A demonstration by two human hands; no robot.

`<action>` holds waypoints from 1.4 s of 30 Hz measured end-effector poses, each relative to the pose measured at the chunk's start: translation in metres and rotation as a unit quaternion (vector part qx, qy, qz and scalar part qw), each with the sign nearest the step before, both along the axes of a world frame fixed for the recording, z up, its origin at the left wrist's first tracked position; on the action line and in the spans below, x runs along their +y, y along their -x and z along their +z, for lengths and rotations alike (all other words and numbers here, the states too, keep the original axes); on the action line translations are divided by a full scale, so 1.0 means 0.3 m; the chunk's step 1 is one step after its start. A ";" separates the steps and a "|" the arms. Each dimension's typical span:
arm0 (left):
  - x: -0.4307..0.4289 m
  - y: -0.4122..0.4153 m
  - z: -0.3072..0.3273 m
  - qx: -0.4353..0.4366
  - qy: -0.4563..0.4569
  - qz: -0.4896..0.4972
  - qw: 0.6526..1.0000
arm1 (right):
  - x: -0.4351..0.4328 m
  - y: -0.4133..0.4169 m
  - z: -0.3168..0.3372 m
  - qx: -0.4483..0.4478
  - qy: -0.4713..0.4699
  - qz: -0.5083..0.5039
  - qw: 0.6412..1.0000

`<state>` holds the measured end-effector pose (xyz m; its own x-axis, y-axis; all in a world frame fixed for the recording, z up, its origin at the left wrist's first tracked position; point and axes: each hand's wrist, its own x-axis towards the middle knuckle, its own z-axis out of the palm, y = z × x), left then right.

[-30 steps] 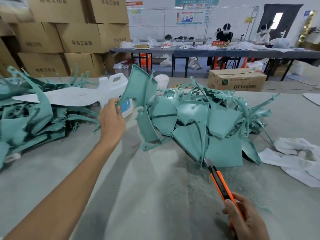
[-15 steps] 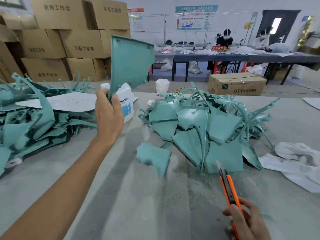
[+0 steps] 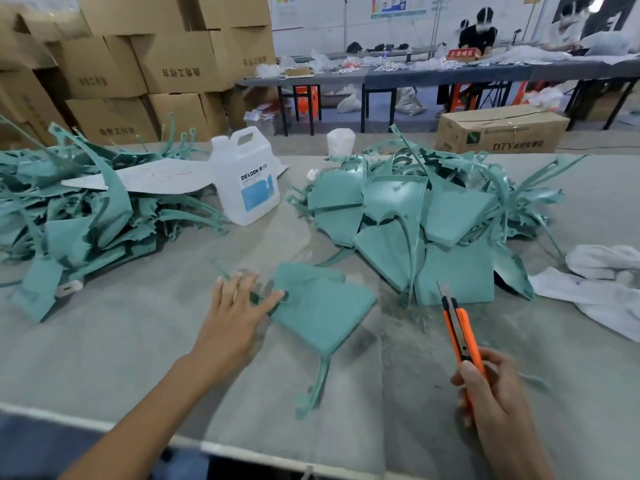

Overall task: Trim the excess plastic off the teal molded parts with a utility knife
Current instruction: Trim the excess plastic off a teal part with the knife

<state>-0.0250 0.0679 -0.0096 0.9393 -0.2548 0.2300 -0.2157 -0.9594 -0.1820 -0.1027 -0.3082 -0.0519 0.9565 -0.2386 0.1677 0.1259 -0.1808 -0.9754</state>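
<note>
Grip of right hand (image 3: 491, 393) clenches orange utility knife (image 3: 459, 329); left hand (image 3: 237, 308) spread, released, touching teal part (image 3: 322, 306).

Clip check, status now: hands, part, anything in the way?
Left hand open, fingertips at left edge of teal part. Right hand grips utility knife, blade out, off the part. Nothing between knife and part.

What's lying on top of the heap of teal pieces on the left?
A flat white sheet lies across the heap, its right end behind the white jug. Pieces under the sheet are hidden.
</note>
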 end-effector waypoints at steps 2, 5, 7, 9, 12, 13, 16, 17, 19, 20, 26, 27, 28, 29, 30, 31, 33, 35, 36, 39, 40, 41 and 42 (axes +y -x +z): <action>-0.036 0.011 0.036 0.028 0.039 0.061 0.997 | -0.005 -0.003 -0.006 0.003 0.011 0.008 1.000; -0.147 0.047 0.057 -0.042 0.233 0.048 0.970 | -0.007 0.002 -0.012 0.002 0.038 0.008 0.999; -0.254 0.070 0.053 0.060 0.278 0.034 0.958 | -0.008 0.008 -0.013 0.008 0.060 0.010 0.998; -0.332 0.072 0.000 0.202 0.226 0.063 0.951 | -0.010 0.012 -0.018 0.017 0.072 0.008 0.997; -0.345 0.018 -0.079 0.197 0.213 0.066 0.955 | -0.011 0.015 -0.027 0.025 0.080 0.003 0.996; -0.325 -0.013 -0.093 0.167 0.218 0.054 0.960 | -0.009 0.014 -0.028 0.024 0.081 0.001 0.996; -0.218 -0.143 -0.078 0.143 0.257 0.060 0.954 | -0.007 0.007 -0.028 0.027 0.084 -0.005 0.996; -0.181 -0.188 -0.060 0.145 0.281 0.066 0.946 | -0.007 0.006 -0.028 0.026 0.085 -0.006 0.996; -0.129 -0.250 -0.026 0.123 0.320 0.082 0.936 | -0.009 0.009 -0.029 0.025 0.076 -0.004 0.997; -0.115 -0.264 -0.009 0.088 0.330 0.089 0.936 | -0.010 0.011 -0.030 0.028 0.069 -0.002 0.997; -0.158 -0.103 0.147 -0.162 0.365 0.062 0.915 | 0.000 0.015 -0.011 0.025 0.080 0.003 0.996; -0.191 -0.041 0.179 -0.199 0.380 0.036 0.903 | 0.003 0.015 -0.005 0.024 0.079 0.001 0.997; -0.232 0.027 0.207 -0.226 0.398 0.004 0.889 | 0.005 0.016 -0.003 0.024 0.074 0.000 0.997; -0.275 0.098 0.227 -0.236 0.423 -0.025 0.874 | 0.005 0.017 -0.001 0.023 0.069 -0.002 0.997; -0.316 0.169 0.238 -0.225 0.459 -0.047 0.858 | 0.006 0.017 -0.001 0.022 0.064 -0.005 0.998; -0.353 0.239 0.239 -0.196 0.500 -0.064 0.841 | 0.005 0.018 -0.003 0.023 0.058 -0.006 0.998; -0.392 0.359 0.210 -0.112 0.572 -0.082 0.809 | 0.003 0.018 -0.008 0.035 0.029 -0.007 0.999; -0.379 0.434 0.157 -0.021 0.614 -0.059 0.787 | 0.000 0.019 -0.013 0.044 0.017 -0.004 0.999; -0.353 0.448 0.125 0.030 0.623 -0.032 0.781 | -0.002 0.018 -0.016 0.043 0.025 -0.003 0.999; -0.245 0.411 0.013 0.147 0.561 0.053 0.813 | -0.004 0.013 -0.014 0.035 0.042 0.001 0.999; -0.216 0.375 -0.019 0.162 0.533 0.075 0.827 | -0.005 0.011 -0.013 0.032 0.044 0.000 0.999; -0.192 0.330 -0.047 0.156 0.514 0.096 0.838 | -0.005 0.011 -0.012 0.030 0.047 -0.002 0.998; -0.172 0.274 -0.073 0.136 0.503 0.113 0.846 | -0.004 0.011 -0.011 0.029 0.050 -0.002 0.998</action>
<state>-0.1071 0.0164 -0.0315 0.9908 0.1349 -0.0085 0.0913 -0.6213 0.7782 -0.1060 -0.3096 -0.0552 0.9643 -0.2277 0.1354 0.0691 -0.2772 -0.9583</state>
